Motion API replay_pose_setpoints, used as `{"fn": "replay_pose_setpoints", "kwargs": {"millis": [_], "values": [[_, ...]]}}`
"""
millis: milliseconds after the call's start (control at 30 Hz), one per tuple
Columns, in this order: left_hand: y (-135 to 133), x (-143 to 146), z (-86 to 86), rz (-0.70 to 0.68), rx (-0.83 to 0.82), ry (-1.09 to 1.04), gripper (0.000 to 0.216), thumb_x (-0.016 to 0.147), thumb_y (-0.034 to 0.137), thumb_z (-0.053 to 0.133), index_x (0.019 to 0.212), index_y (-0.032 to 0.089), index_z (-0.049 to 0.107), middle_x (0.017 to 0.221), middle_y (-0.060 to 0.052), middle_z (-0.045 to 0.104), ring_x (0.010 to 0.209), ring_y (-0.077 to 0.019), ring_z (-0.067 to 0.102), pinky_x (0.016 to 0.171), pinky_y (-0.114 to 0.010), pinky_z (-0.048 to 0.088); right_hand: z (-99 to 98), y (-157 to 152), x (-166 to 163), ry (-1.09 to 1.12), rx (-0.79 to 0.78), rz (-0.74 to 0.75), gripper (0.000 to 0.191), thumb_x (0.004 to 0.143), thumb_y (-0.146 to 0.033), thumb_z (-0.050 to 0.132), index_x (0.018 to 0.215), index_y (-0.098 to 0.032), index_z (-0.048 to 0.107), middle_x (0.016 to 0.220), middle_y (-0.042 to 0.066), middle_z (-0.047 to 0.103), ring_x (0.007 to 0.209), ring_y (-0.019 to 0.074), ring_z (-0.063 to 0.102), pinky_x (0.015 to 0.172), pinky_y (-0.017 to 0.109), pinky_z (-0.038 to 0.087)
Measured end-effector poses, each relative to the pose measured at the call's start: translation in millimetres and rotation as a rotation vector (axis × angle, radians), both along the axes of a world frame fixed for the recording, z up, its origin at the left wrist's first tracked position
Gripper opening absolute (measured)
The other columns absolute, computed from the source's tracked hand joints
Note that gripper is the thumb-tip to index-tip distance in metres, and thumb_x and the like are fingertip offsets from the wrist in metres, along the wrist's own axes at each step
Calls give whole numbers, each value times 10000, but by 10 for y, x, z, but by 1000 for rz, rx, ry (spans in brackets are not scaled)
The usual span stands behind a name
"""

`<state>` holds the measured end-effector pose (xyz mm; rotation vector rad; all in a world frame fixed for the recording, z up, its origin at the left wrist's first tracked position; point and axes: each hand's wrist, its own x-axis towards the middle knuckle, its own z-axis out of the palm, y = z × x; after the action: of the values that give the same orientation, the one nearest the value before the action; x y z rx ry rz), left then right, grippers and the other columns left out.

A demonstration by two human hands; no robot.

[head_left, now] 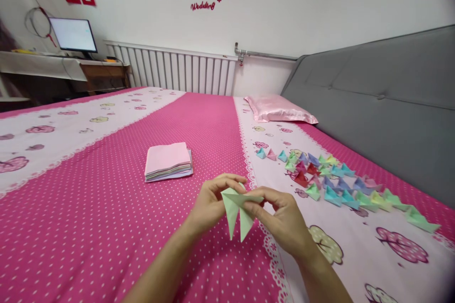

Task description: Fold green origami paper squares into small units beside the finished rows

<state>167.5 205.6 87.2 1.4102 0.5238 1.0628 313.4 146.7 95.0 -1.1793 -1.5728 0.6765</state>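
A light green folded paper piece [237, 210] with two pointed tips hanging down is held above the pink bedspread [106, 208]. My left hand [209, 203] pinches its upper left edge with closed fingers. My right hand [282, 220] pinches its upper right part, fingers pressed together. A stack of coloured paper squares [168, 161], pink on top, lies on the bed beyond my left hand. Several finished folded paper boats [334, 182] in green, blue, pink and red lie in rows to the right of my hands.
A pink satin pillow [279, 109] lies by the grey padded headboard [384, 104] on the right. A white radiator [177, 71] runs along the far wall. A monitor [73, 34] stands on a desk at the far left.
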Motion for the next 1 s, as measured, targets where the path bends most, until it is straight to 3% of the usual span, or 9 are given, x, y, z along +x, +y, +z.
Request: {"fn": "replay_pose_setpoints", "kwargs": {"millis": [200, 367, 467, 533, 667, 800, 933, 1000], "values": [[-89, 116, -46, -79, -335, -172, 429, 642, 185, 701, 1047, 199, 559, 936, -74, 632, 749, -175, 610, 660, -288, 480, -14, 2, -30, -9, 63, -118, 132, 760, -259, 578, 867, -216, 643, 743, 1, 634, 626, 129, 521, 606, 248, 424], [-136, 180, -37, -69, -525, -254, 243, 703, 289, 644, 891, 137, 622, 809, -61, 660, 664, -143, 603, 620, -235, 470, -50, 10, -31, -33, 75, -292, 174, 745, -280, 591, 905, -219, 621, 758, 1, 626, 602, 128, 500, 584, 243, 429], [-135, 161, -10, -114, -621, -341, 378, 747, 457, 542, 877, 116, 639, 864, -98, 662, 769, -192, 611, 681, -266, 475, -47, 9, -39, -84, 108, -377, 196, 732, -283, 604, 918, -221, 615, 705, -4, 599, 575, 127, 485, 563, 241, 427], [-131, 144, -10, -142, -589, -330, 423, 728, 486, 553, 920, 118, 634, 905, -109, 658, 829, -219, 607, 708, -281, 469, -43, 5, -49, -117, 134, -376, 203, 729, -269, 604, 928, -225, 609, 723, -2, 600, 578, 126, 486, 571, 241, 431], [-124, 143, -59, -145, -460, -187, 324, 704, 347, 641, 933, 118, 629, 866, -104, 666, 770, -198, 614, 714, -285, 454, -55, 1, -78, -171, 154, -363, 230, 727, -259, 604, 954, -230, 586, 749, 3, 604, 588, 129, 496, 583, 249, 434], [-133, 173, -91, -141, -481, -172, 303, 745, 356, 597, 860, 81, 650, 800, -118, 665, 695, -169, 606, 697, -277, 450, -89, 8, -109, -194, 201, -423, 292, 718, -275, 621, 997, -228, 549, 679, -13, 551, 591, 136, 499, 590, 255, 432], [-143, 194, -89, -84, -529, -206, 330, 718, 389, 620, 851, 89, 660, 701, -85, 658, 573, -124, 573, 579, -221, 438, -121, 27, -114, -152, 285, -526, 360, 703, -314, 638, 1029, -213, 525, 754, 10, 519, 654, 150, 488, 629, 283, 437], [-141, 197, -87, -79, -555, -206, 340, 716, 397, 620, 859, 91, 659, 684, -79, 655, 549, -117, 562, 556, -217, 430, -130, 40, -109, -105, 244, -527, 368, 690, -339, 648, 1015, -207, 539, 802, 26, 525, 677, 153, 487, 635, 289, 440]]}}
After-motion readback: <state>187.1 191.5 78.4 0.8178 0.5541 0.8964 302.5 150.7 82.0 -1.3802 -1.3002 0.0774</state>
